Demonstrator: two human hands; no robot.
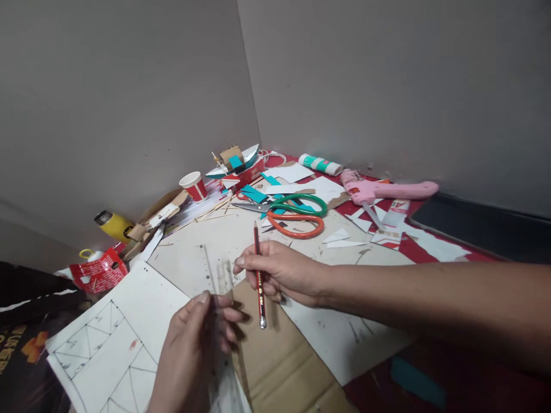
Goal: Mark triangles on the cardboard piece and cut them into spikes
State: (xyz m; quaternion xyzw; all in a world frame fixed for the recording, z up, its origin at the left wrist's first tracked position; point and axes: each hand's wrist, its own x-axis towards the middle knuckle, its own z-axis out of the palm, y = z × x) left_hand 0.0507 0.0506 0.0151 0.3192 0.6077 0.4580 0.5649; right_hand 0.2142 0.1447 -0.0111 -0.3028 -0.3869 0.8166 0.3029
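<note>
My right hand (282, 269) is closed around a red and black pencil (261, 295), whose sharpened tip points up and away from me. My left hand (191, 332) is closed on a clear plastic ruler (209, 268), thumb on top; part of the ruler is covered by the fingers. Under the hands lies a piece of brown cardboard (288, 367). To the left of it, a white sheet (142, 287) carries a drawn pattern of lines and triangles. Beyond the pencil tip rest scissors (297, 226) with one green and one orange handle.
A pink glue gun (374, 190) lies at the right with paper scraps near it. Farther back are a white and green roll (321, 164), a model boat (235, 160) and a red paper cup (194, 187). A yellow bottle (114, 225) and red packet (99, 269) are left.
</note>
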